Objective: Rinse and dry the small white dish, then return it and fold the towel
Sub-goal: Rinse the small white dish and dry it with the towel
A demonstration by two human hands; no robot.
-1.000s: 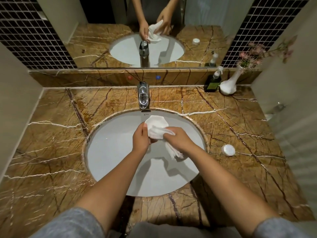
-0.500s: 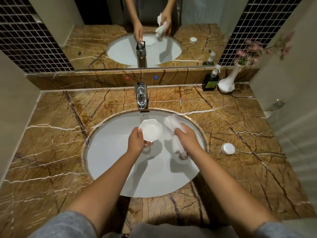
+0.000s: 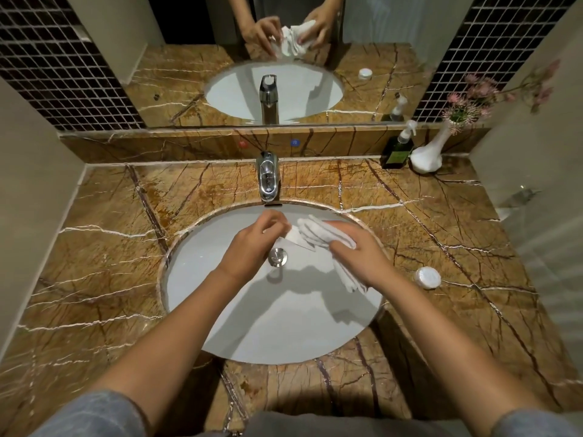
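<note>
Centre frame, over the sink (image 3: 195, 279): left hand (image 3: 249, 247) pinches the dish (image 3: 295, 237), mostly hidden. Right hand (image 3: 356, 253) grips the towel (image 3: 321, 233), pressed on the dish's right side. Towel runs upper-left to lower-right. Drying judged under way.

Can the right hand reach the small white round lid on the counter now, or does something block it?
Probably yes. The small white round lid lies alone on the counter, just right of the right hand, with bare marble between. But that hand holds the towel, so its grip is not free.
</note>
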